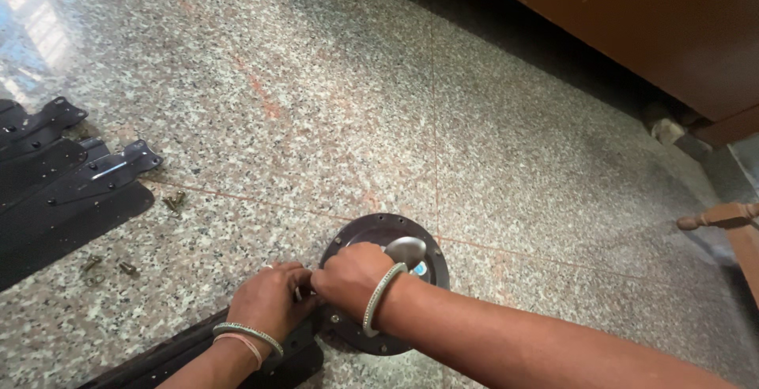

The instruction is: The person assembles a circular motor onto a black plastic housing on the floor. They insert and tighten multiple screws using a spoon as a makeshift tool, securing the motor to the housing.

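A round dark fan motor [387, 239] with a shiny centre cap lies on the speckled stone floor. My right hand [352, 277] is closed over its near left edge, fingers curled; what it grips is hidden. My left hand [270, 304] presses right beside it, on the bracket end of a dark fan blade [198, 349] that meets the motor rim. Fingers of both hands touch at that joint. Both wrists wear bangles.
Several dark fan blades with brackets [71, 187] lie at the left. Loose brass screws [174, 202] and more screws [111, 265] are scattered near them. A brown wooden cabinet [656, 33] stands at the top right; a wooden furniture leg [727, 217] pokes in at the right edge.
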